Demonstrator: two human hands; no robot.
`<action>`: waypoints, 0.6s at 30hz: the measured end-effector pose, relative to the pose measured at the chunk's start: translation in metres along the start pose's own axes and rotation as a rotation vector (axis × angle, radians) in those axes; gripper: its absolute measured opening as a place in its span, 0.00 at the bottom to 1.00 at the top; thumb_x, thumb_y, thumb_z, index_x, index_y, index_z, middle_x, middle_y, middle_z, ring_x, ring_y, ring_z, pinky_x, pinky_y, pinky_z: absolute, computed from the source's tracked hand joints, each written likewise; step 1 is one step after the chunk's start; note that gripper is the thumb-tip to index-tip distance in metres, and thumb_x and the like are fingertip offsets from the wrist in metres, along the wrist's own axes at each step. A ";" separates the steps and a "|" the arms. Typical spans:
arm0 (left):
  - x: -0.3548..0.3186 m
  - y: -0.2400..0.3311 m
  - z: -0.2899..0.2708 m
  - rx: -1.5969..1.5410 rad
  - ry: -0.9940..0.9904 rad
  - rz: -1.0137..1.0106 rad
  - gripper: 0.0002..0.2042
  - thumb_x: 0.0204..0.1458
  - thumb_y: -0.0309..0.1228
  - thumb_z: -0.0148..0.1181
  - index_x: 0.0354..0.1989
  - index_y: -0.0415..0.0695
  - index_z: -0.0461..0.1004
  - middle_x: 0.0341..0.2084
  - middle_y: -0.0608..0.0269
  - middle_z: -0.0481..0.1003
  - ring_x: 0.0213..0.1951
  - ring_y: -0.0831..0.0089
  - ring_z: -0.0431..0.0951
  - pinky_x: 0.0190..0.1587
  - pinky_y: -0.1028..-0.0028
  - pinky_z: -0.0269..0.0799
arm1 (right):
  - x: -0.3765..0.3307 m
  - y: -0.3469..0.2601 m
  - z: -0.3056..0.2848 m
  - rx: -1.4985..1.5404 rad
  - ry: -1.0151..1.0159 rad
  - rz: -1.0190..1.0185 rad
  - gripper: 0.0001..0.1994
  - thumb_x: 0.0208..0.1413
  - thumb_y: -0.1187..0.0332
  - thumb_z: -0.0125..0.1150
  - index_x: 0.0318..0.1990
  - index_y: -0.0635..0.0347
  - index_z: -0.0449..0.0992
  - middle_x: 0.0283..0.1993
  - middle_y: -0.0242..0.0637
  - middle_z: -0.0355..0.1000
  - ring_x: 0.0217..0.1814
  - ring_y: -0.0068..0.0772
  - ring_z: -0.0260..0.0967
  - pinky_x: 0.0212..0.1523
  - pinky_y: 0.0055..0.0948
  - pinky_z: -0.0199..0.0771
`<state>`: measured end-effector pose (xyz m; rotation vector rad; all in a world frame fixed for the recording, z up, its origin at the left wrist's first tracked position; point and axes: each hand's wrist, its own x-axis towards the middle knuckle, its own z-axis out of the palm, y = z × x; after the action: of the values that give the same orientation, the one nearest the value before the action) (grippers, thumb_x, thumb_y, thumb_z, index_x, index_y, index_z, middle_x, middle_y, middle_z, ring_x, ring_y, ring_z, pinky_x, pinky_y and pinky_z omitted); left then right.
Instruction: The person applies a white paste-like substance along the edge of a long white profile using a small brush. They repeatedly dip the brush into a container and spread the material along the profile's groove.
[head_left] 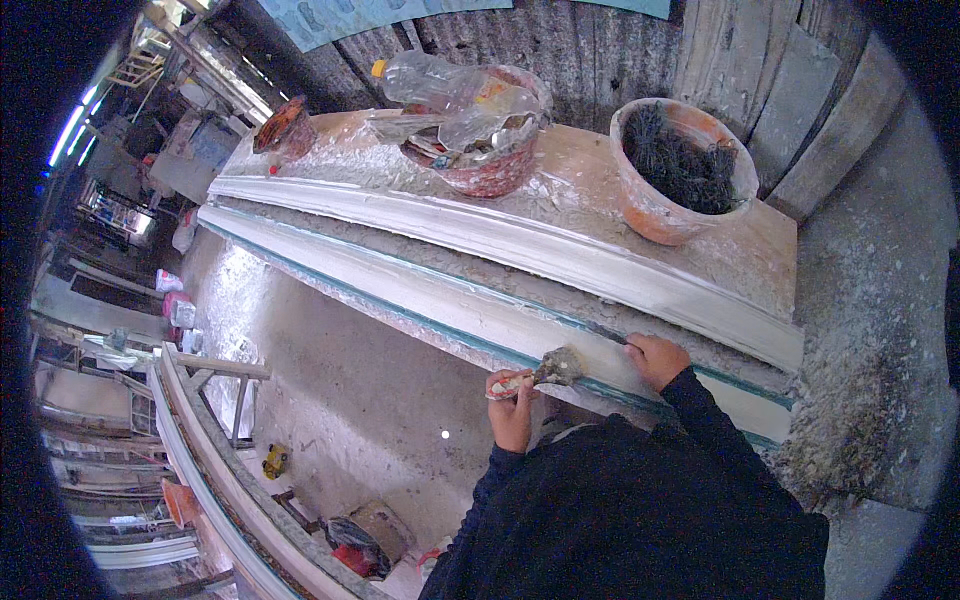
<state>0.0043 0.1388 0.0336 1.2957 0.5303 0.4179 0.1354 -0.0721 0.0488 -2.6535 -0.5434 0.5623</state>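
My left hand (511, 415) is closed around the handle of a putty knife (559, 366). The handle is red and white, and the broad grey blade is smeared with plaster. That blade is at the near edge of a long white plaster-filled mould (430, 290) with green edges. Over the same mould, my right hand (657, 361) is closed on a thin dark strip-like tool (606, 333), which lies along the far green edge. Its exact kind is not clear, since my fingers cover one end. A white moulding strip (560, 240) runs parallel, farther from me.
Behind the mouldings stand a tub of dark tangled fibre (675, 165), a plaster-caked basin (490, 165) with a clear plastic bottle (425, 80) on it, and a small crusted bowl (284, 128). More long mouldings (190, 450) are at the left. Corrugated metal (580, 50) walls the back.
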 end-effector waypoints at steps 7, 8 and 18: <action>0.008 -0.001 -0.001 0.040 -0.043 0.036 0.11 0.50 0.24 0.53 0.39 0.42 0.58 0.36 0.56 0.70 0.36 0.74 0.72 0.33 0.76 0.74 | 0.029 -0.030 0.021 -0.177 0.050 -0.208 0.16 0.53 0.53 0.43 0.48 0.37 0.68 0.33 0.41 0.68 0.34 0.45 0.69 0.33 0.42 0.68; 0.009 -0.001 0.000 0.037 -0.048 0.032 0.11 0.50 0.24 0.53 0.39 0.42 0.58 0.36 0.55 0.70 0.36 0.74 0.72 0.33 0.76 0.74 | 0.034 -0.033 0.025 -0.225 0.100 -0.249 0.16 0.53 0.54 0.43 0.48 0.36 0.68 0.32 0.41 0.68 0.34 0.45 0.69 0.33 0.42 0.68; 0.007 -0.002 -0.004 -0.001 -0.007 -0.024 0.11 0.51 0.23 0.51 0.40 0.42 0.57 0.36 0.54 0.71 0.36 0.73 0.72 0.33 0.76 0.74 | 0.032 -0.030 -0.008 -0.272 -0.070 -0.316 0.17 0.50 0.62 0.47 0.49 0.34 0.68 0.30 0.43 0.66 0.32 0.46 0.68 0.30 0.42 0.69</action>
<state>0.0076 0.1452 0.0300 1.2880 0.5392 0.3934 0.1572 -0.0345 0.0588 -2.7199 -1.1068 0.5170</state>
